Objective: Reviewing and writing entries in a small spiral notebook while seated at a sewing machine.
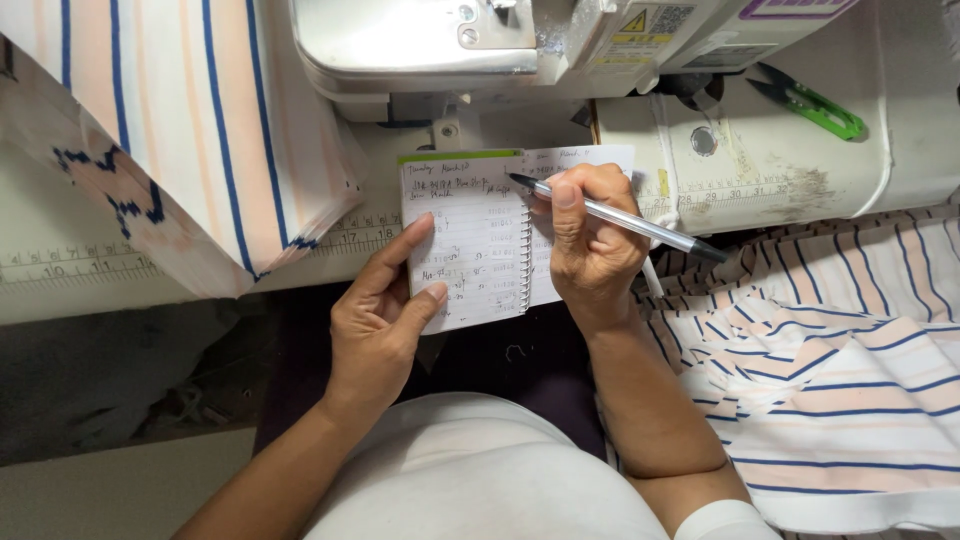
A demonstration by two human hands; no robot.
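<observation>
A small spiral-bound notebook [470,225] lies open against the front edge of a sewing machine table, its lined pages covered in handwriting. My left hand [378,320] holds its left page, thumb and forefinger pinching the lower corner. My right hand [590,240] rests on the right page and grips a silver-barrelled pen [640,225], whose dark tip touches the upper part of the spiral fold.
Striped white, peach and blue fabric [190,110] is piled at the upper left, and more striped fabric [850,370] lies at the right. The sewing machine [450,45] sits behind the notebook. Green thread snips [815,105] lie on the white machine bed [900,150]. A ruler strip [70,265] runs along the table edge.
</observation>
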